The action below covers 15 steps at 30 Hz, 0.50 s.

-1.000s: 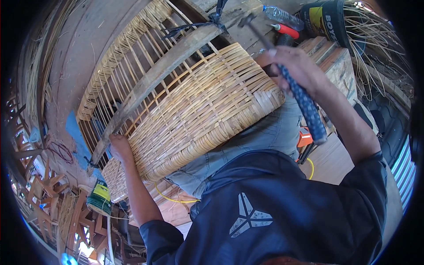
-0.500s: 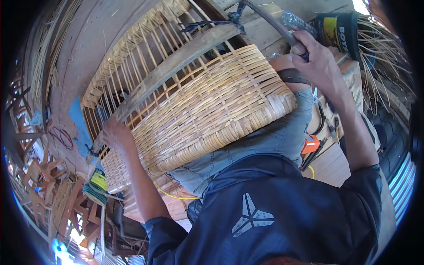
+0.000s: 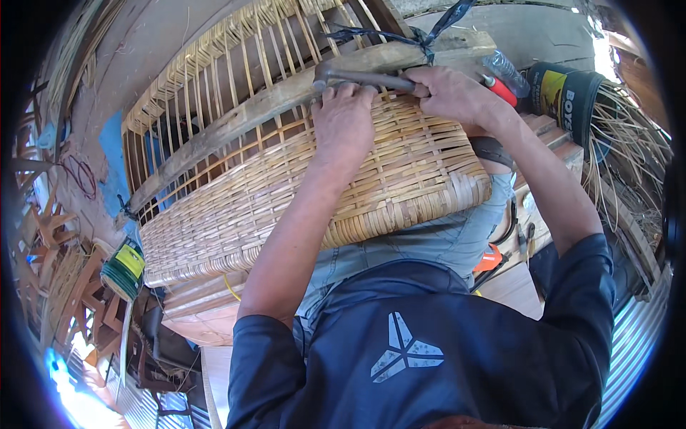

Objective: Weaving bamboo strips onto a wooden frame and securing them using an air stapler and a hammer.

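Observation:
A partly woven rattan panel (image 3: pixel 400 164) lies across my lap, its bare rattan stakes running under a long wooden slat (image 3: pixel 250 111). My right hand (image 3: pixel 457 96) is closed round the handle of a hammer (image 3: pixel 368 77), which lies almost level along the slat's near side. Just below the hammer head, my left hand (image 3: pixel 343 125) curls its fingers over the upper edge of the weave; the fingertips are partly hidden. A dark strip (image 3: pixel 429 46) is tied around the slat near its right end.
A dark bucket (image 3: pixel 564 96) stands at the far right, with loose rattan strands (image 3: pixel 629 136) beside it. Near it lie a clear plastic bottle (image 3: pixel 509 71) and a red object (image 3: pixel 500 91). A green roll (image 3: pixel 125 268) is at the left, beside wooden pieces (image 3: pixel 53 229).
My left hand has moved right from the slat's left end to the middle of the weave. My right hand has brought the raised hammer down and left to the slat.

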Each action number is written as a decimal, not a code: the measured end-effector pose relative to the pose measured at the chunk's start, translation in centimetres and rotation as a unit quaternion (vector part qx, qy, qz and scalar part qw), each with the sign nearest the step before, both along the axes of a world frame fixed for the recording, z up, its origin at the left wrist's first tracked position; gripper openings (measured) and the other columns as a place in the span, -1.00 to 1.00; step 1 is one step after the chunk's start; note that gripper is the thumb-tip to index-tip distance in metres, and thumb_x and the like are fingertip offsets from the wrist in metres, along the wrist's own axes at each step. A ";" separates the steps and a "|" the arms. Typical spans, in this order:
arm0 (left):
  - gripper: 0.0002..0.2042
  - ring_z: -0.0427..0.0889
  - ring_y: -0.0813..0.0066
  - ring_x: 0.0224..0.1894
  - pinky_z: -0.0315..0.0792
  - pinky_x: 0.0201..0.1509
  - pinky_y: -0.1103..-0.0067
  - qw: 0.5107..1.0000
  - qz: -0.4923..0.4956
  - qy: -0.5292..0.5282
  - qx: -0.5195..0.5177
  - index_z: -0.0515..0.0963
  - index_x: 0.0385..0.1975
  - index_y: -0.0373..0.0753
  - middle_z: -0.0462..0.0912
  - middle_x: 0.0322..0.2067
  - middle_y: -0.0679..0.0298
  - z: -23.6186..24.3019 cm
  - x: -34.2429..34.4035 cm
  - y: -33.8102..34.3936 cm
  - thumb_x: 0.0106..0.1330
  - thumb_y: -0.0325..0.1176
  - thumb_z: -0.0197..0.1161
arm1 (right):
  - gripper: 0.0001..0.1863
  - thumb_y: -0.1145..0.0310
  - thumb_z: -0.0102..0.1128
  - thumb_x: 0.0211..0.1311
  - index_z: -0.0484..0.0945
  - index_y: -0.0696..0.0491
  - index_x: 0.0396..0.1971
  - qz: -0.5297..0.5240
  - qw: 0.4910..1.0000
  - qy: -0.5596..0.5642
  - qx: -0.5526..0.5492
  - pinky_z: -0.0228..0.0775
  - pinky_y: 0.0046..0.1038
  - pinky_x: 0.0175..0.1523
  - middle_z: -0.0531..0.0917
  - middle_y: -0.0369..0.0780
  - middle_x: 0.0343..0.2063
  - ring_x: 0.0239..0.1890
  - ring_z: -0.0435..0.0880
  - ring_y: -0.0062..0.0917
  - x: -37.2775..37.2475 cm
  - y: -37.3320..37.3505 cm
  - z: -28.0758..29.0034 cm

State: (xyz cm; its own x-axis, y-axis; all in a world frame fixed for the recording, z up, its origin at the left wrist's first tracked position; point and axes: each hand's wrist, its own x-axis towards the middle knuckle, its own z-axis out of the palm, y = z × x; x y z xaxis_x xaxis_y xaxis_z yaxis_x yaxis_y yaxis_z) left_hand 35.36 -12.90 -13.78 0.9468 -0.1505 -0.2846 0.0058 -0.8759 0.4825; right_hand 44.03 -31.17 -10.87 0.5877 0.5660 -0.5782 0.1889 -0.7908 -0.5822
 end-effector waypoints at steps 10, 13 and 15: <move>-0.73 0.42 0.18 0.01 0.33 0.05 0.28 0.997 0.036 -0.058 0.017 0.57 -0.20 -0.10 0.53 -0.16 0.23 1.1 -1.4 5.5 0.13 -0.49 0.02 | -0.78 0.49 0.03 -0.11 0.42 0.14 -0.36 0.016 1.000 0.025 -0.004 0.33 -0.25 -0.27 0.54 -0.04 -0.51 -0.36 0.53 -0.13 0.3 1.6 0.2; -0.71 0.43 0.17 -0.03 0.34 0.02 0.29 0.999 0.031 -0.010 0.039 0.54 -0.18 -0.10 0.52 -0.17 0.23 0.8 -2.4 8.1 0.13 -0.52 0.01 | -0.76 0.51 0.01 -0.11 0.43 0.15 -0.33 0.007 1.000 0.029 -0.003 0.33 -0.25 -0.27 0.55 -0.03 -0.49 -0.35 0.53 -0.12 0.5 1.5 -0.7; -0.71 0.44 0.17 -0.06 0.35 0.01 0.29 0.999 0.004 0.013 0.031 0.53 -0.16 -0.10 0.51 -0.18 0.23 0.8 -3.1 8.9 0.12 -0.52 0.01 | -0.74 0.51 0.01 -0.11 0.43 0.16 -0.31 0.013 0.999 0.037 -0.016 0.33 -0.26 -0.27 0.56 -0.03 -0.48 -0.35 0.53 -0.12 0.6 1.9 -0.5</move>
State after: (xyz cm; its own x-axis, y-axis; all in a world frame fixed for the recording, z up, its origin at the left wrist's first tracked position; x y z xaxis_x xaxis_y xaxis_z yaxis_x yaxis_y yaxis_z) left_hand 32.29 -3.99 -12.94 0.9403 -0.1239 -0.3171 0.0246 -0.9043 0.4263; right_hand 44.66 -29.27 -11.36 0.5285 0.5607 -0.6374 0.1668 -0.8048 -0.5697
